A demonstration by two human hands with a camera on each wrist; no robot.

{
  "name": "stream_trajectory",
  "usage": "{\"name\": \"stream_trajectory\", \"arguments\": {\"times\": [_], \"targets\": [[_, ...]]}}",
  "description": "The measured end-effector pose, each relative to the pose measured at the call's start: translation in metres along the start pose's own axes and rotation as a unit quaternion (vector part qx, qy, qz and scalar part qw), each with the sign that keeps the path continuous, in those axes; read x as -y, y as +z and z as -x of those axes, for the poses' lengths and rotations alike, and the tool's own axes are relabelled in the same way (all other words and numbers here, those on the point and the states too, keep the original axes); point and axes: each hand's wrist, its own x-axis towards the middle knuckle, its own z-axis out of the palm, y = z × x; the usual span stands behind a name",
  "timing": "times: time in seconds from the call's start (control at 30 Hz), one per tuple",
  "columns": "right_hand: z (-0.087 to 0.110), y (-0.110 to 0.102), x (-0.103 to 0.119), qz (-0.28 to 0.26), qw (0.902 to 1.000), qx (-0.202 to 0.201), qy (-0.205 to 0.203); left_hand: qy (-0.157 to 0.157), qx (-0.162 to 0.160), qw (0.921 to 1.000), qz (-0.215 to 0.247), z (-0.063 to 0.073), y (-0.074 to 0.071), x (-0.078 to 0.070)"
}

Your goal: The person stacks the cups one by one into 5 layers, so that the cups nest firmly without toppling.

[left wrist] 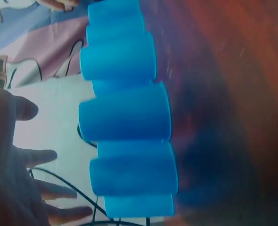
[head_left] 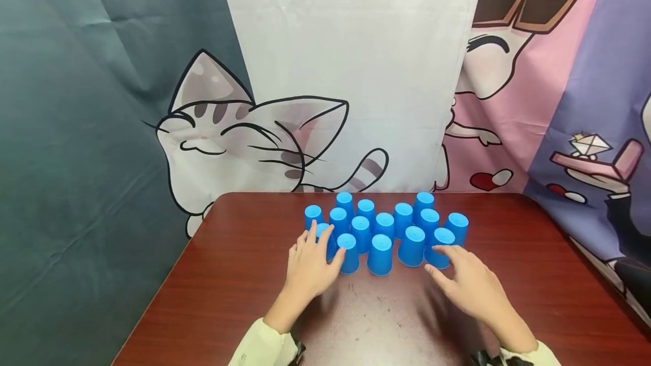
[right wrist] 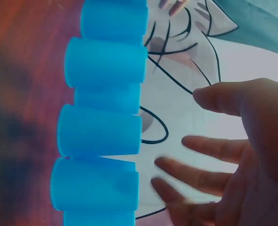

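Head view: fifteen blue cups (head_left: 380, 257), upside down (insides hidden), toward the table's (head_left: 376, 321) far edge; left hand (head_left: 309, 265) and right hand (head_left: 470, 282) near the group's two ends, fingers spread, grasping nothing.

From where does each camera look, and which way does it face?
Head: worn there, facing forward and down at tapered blue plastic cups; left hand, right hand, pale sleeves show.
Left wrist: worn there, facing cup sides; left hand, right fingers show.
Right wrist: worn there, facing likewise; right hand, left fingers show.
Both wrist views share cups and a glossy reddish table.
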Motion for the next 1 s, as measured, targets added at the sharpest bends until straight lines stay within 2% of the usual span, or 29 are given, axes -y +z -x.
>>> {"name": "stream_trajectory", "arguments": {"times": [0.23,0.5,0.6,0.73,0.87,1.0], "targets": [[-0.022,-0.012,-0.006,-0.066,0.9978,-0.002,-0.007,-0.041,-0.033,0.9959,0.073,-0.027,-0.014,0.022],[-0.033,-0.013,-0.009,-0.107,0.9943,0.008,0.0,-0.074,-0.029,0.9889,0.126,-0.064,-0.024,0.048],[-0.035,-0.012,-0.008,-0.122,0.9925,0.011,-0.002,-0.077,-0.02,0.9853,0.151,-0.074,-0.023,0.061],[-0.036,-0.011,-0.007,-0.132,0.9911,-0.001,-0.01,-0.066,-0.004,0.9799,0.188,-0.085,-0.018,0.074],[-0.039,-0.009,-0.007,-0.15,0.9884,-0.018,-0.016,-0.063,0.015,0.976,0.208,-0.092,-0.01,0.086],[-0.042,-0.006,-0.009,-0.178,0.9838,-0.016,-0.01,-0.065,0.036,0.9724,0.221,-0.096,0.0,0.094]]}}
